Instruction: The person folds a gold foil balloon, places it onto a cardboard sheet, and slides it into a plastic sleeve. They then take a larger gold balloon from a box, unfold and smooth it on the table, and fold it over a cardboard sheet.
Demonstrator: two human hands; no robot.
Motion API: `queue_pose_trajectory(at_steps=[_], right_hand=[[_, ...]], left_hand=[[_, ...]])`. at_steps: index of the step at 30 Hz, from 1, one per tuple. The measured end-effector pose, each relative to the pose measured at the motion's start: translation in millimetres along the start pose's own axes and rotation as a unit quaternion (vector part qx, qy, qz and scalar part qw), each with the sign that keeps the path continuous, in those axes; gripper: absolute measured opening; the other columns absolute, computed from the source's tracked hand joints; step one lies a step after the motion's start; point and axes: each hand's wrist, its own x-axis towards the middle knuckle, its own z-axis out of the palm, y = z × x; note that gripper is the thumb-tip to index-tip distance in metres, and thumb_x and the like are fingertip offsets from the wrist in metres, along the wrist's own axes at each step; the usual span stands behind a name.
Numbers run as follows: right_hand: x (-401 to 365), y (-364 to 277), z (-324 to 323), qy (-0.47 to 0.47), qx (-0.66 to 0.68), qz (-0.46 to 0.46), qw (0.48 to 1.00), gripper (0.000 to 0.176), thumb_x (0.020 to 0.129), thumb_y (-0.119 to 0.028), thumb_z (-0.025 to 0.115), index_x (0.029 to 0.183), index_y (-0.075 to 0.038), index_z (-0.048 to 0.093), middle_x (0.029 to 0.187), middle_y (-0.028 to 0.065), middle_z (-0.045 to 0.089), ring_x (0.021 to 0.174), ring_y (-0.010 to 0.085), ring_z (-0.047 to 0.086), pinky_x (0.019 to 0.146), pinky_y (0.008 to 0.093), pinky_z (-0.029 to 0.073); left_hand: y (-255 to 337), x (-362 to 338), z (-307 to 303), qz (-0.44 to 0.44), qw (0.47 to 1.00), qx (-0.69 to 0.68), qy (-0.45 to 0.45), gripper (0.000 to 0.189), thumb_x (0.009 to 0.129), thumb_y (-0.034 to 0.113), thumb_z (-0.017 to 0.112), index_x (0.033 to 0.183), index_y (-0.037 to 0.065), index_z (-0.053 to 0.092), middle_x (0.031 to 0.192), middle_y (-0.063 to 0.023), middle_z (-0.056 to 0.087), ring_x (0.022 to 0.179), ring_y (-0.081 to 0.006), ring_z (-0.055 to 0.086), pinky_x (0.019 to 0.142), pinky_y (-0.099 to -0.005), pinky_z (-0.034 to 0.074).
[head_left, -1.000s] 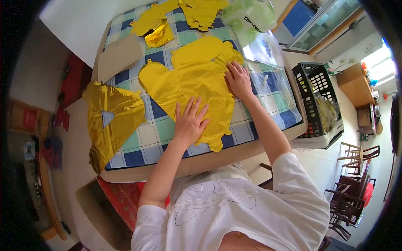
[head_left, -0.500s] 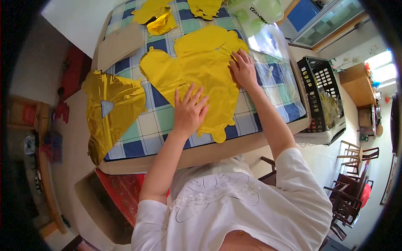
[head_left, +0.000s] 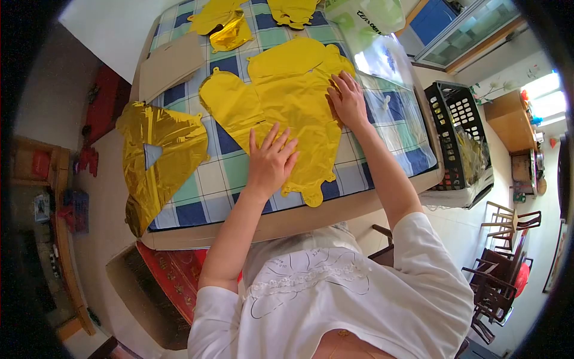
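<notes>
A flat yellow foil balloon (head_left: 299,102), uninflated and with small tabs on its edge, lies spread over the checked tablecloth (head_left: 227,173). My left hand (head_left: 272,158) rests flat on its lower left part, fingers spread. On the balloon's right edge lies my right hand (head_left: 348,102), fingers stretched out and holding nothing. Left of them, a shiny gold foil balloon (head_left: 170,158) with a triangular opening hangs partly over the table's edge. More yellow foil pieces (head_left: 218,15) and a folded gold foil piece (head_left: 231,33) lie at the far side.
Brown cardboard sheets (head_left: 170,69) lie at the table's left. Clear plastic bags (head_left: 388,107) and a green-white printed bag (head_left: 365,24) lie along the right side. A black plastic crate (head_left: 457,131) stands beyond the right edge. An open cardboard box (head_left: 143,299) is below left.
</notes>
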Motion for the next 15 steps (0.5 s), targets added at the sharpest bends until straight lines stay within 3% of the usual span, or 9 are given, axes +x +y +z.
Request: queue_pose_trajectory(at_steps=[7,13,15], right_hand=[[4,2,-4,0.011,0.046,0.016,0.999,0.042,0.090,-0.029,0.057,0.126,-0.009,0.054,0.137,0.0185,0.045,0.129,0.0379,0.038,0.108,0.0484,0.029],[61,-31,-15,-0.028,0.051,-0.031,0.998,0.045,0.090,-0.028,0.058,0.131,-0.010,0.050,0.141,0.0158,0.042,0.130,0.0359,0.038,0.109,0.0483,0.027],[86,-44,2,-0.041,0.051,-0.068,0.996,0.044,0.089,-0.025,0.058,0.131,-0.011,0.050,0.139,0.0140,0.044,0.127,0.0342,0.041,0.109,0.0503,0.027]], left_hand=[[-5,12,-18,-0.013,0.999,-0.009,0.035,0.033,0.086,0.024,0.064,0.117,0.012,0.062,0.131,-0.0073,0.054,0.130,-0.0262,0.043,0.107,-0.0603,0.023],[-86,68,-50,-0.001,0.995,0.077,0.061,0.031,0.085,0.017,0.062,0.115,0.010,0.061,0.130,-0.0081,0.054,0.128,-0.0255,0.044,0.107,-0.0521,0.029],[-119,101,-57,-0.017,0.994,0.094,0.057,0.029,0.086,0.015,0.060,0.113,0.008,0.061,0.128,-0.0090,0.055,0.126,-0.0271,0.045,0.104,-0.0440,0.036]])
